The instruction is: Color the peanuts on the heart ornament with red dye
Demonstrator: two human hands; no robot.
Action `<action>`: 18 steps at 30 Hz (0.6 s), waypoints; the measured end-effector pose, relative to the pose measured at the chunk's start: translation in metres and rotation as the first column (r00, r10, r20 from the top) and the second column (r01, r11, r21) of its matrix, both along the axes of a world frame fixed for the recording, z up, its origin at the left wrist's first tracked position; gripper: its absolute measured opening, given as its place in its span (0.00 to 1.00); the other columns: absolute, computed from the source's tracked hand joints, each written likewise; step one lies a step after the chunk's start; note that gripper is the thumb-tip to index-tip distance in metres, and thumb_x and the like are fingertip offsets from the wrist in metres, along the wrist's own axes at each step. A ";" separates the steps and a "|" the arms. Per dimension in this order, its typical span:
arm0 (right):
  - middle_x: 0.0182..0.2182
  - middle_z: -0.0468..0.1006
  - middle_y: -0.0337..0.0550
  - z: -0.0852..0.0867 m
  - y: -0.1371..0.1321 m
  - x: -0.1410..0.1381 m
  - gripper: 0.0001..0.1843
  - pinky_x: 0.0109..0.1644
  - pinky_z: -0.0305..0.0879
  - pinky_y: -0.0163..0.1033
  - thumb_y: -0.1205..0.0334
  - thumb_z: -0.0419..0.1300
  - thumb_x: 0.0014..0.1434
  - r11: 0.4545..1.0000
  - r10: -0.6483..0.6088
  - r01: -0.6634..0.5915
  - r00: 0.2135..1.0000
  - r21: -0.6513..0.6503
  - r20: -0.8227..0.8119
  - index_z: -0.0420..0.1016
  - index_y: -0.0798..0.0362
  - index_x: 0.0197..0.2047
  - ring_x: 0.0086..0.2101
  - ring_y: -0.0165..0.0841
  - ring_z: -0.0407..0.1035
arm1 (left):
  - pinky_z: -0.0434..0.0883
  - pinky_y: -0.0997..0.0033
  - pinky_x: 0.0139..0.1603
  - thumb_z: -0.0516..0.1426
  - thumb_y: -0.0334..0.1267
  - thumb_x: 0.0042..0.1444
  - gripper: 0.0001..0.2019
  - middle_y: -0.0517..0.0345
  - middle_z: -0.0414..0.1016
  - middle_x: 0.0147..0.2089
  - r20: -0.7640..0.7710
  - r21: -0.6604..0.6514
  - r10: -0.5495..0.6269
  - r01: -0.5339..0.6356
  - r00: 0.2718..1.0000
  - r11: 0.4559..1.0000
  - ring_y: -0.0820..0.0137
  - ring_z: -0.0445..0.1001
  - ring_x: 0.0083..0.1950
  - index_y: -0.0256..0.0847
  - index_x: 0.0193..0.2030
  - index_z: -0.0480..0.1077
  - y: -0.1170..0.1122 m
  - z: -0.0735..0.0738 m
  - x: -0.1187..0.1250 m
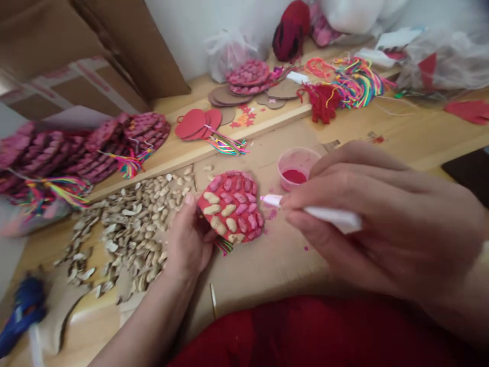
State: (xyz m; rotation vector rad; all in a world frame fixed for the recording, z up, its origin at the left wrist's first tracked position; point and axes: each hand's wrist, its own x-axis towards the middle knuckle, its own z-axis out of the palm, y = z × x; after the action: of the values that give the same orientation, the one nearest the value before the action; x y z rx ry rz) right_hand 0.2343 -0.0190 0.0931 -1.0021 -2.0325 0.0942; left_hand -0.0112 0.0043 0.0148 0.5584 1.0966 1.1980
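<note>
My left hand (191, 237) grips a rounded red craft piece (235, 208) by its left edge, thumb on top. Rows of peanut shells cover it: those on the right are pink, those on the left still natural tan. A bit of coloured tassel pokes out below. Between the thumb and fingers of my right hand (367, 219) is a white brush-tipped pen (332, 216). Its pink tip lies just right of the craft piece, seemingly a small gap away. Behind my right fingers stands a small clear cup (296, 171) with magenta liquid, partly hidden.
Loose peanut shells (141, 229) are heaped at the left, near a blue glue gun (26, 311). Finished pink pieces (110, 140) are stacked behind them. Red cutouts (196, 125), colourful yarn (359, 84) and plastic bags (451, 61) line the back ledge. Cardboard (244, 275) covers the worktop.
</note>
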 end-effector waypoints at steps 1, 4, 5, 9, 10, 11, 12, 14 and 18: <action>0.32 0.82 0.33 -0.005 0.003 0.003 0.01 0.43 0.74 0.40 0.62 0.65 0.61 0.999 0.000 0.002 0.999 0.046 -0.044 0.77 0.47 0.38 0.35 0.30 0.76 | 0.49 0.82 0.11 0.64 0.53 0.57 0.19 0.60 0.72 0.24 -0.038 0.036 0.026 -0.025 0.999 0.999 0.79 0.60 0.18 0.35 0.34 0.77 -0.001 0.001 0.001; 0.35 0.83 0.35 -0.018 0.007 0.009 0.04 0.42 0.71 0.43 0.63 0.66 0.59 0.996 -0.069 0.075 0.988 0.042 -0.136 0.78 0.47 0.40 0.38 0.34 0.76 | 0.48 0.85 0.12 0.65 0.48 0.58 0.16 0.62 0.70 0.23 -0.089 0.057 0.079 -0.074 0.993 0.996 0.80 0.60 0.19 0.35 0.31 0.75 -0.008 0.004 0.002; 0.35 0.83 0.36 -0.021 0.008 0.010 0.04 0.42 0.70 0.43 0.63 0.66 0.60 0.992 -0.108 0.116 0.980 0.040 -0.169 0.78 0.46 0.40 0.37 0.34 0.75 | 0.48 0.85 0.12 0.65 0.47 0.58 0.15 0.63 0.70 0.23 -0.089 0.052 0.092 -0.087 0.992 0.995 0.80 0.61 0.20 0.35 0.31 0.75 -0.012 0.006 0.001; 0.33 0.82 0.36 -0.024 0.016 0.013 0.03 0.42 0.66 0.39 0.60 0.64 0.62 0.961 -0.227 0.258 0.941 0.097 -0.250 0.78 0.49 0.38 0.35 0.29 0.72 | 0.60 0.82 0.15 0.64 0.46 0.59 0.13 0.61 0.73 0.25 -0.040 0.051 0.145 -0.143 0.989 0.988 0.77 0.68 0.22 0.36 0.33 0.76 -0.035 0.012 -0.005; 0.32 0.81 0.36 -0.024 0.018 0.014 0.04 0.42 0.65 0.37 0.59 0.64 0.62 0.956 -0.238 0.273 0.936 0.108 -0.259 0.79 0.49 0.38 0.34 0.28 0.72 | 0.67 0.81 0.20 0.63 0.46 0.59 0.12 0.59 0.77 0.29 -0.025 0.050 0.149 -0.147 0.989 0.988 0.74 0.73 0.26 0.37 0.35 0.77 -0.042 0.013 -0.007; 0.32 0.81 0.36 -0.024 0.020 0.014 0.05 0.41 0.64 0.36 0.59 0.64 0.62 0.954 -0.242 0.279 0.932 0.108 -0.269 0.79 0.50 0.38 0.34 0.27 0.71 | 0.73 0.78 0.27 0.63 0.46 0.60 0.12 0.56 0.80 0.34 -0.009 0.052 0.148 -0.147 0.989 0.988 0.71 0.77 0.32 0.37 0.39 0.78 -0.049 0.014 -0.009; 0.31 0.81 0.35 -0.024 0.021 0.015 0.06 0.40 0.63 0.35 0.58 0.64 0.63 0.954 -0.244 0.281 0.928 0.102 -0.282 0.79 0.50 0.38 0.33 0.26 0.70 | 0.77 0.74 0.35 0.63 0.46 0.60 0.13 0.54 0.83 0.40 0.007 0.067 0.149 -0.149 0.989 0.987 0.68 0.80 0.39 0.37 0.41 0.79 -0.057 0.014 -0.010; 0.30 0.80 0.35 -0.024 0.024 0.016 0.08 0.38 0.61 0.34 0.57 0.62 0.64 0.957 -0.246 0.280 0.917 0.069 -0.315 0.79 0.51 0.38 0.30 0.24 0.68 | 0.77 0.69 0.47 0.64 0.45 0.60 0.13 0.51 0.84 0.48 0.022 0.122 0.149 -0.151 0.989 0.981 0.64 0.80 0.50 0.38 0.45 0.79 -0.072 0.014 -0.012; 0.27 0.76 0.36 -0.027 0.030 0.019 0.12 0.35 0.60 0.34 0.54 0.61 0.65 0.963 -0.254 0.268 0.883 -0.020 -0.394 0.79 0.54 0.38 0.27 0.24 0.64 | 0.74 0.68 0.53 0.66 0.45 0.59 0.14 0.51 0.84 0.50 -0.022 0.256 0.140 -0.130 0.990 0.958 0.62 0.79 0.55 0.39 0.47 0.80 -0.099 0.019 -0.011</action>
State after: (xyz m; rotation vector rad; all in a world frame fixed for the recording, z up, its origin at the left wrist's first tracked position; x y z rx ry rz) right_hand 0.2536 0.0108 0.0660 -1.1258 -1.5154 0.1067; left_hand -0.0226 -0.0943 0.0339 0.7153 1.0342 1.4649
